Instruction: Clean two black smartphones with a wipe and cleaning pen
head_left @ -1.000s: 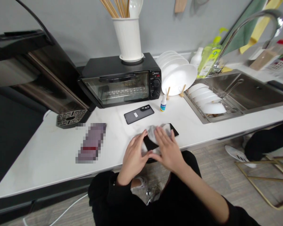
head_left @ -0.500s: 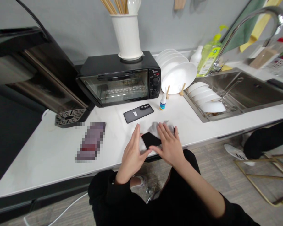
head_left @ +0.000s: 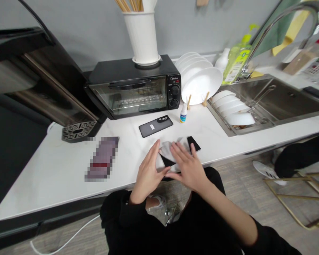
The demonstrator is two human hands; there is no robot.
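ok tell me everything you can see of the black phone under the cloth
The black phone looks thin, flat and smooth, with straight edges; the parts that show are plain black. It lies flat on the white counter, near the front edge. A pale grey cloth under the right hand covers part of it. The left hand is at its left end; contact there is unclear.

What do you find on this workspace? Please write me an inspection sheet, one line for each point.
Surface: white countertop, faint marbling.
Job's things: grey cloth over the black smartphone; phone case and small bottle beyond.
Clutter: blurred-out item at left, cannot identify.
Hands: right hand flat on the cloth; left hand at the smartphone's left end, fingers extended, contact unclear.
Cables: white cable below the countertop.
Surroundings: toaster oven behind, sink at right.
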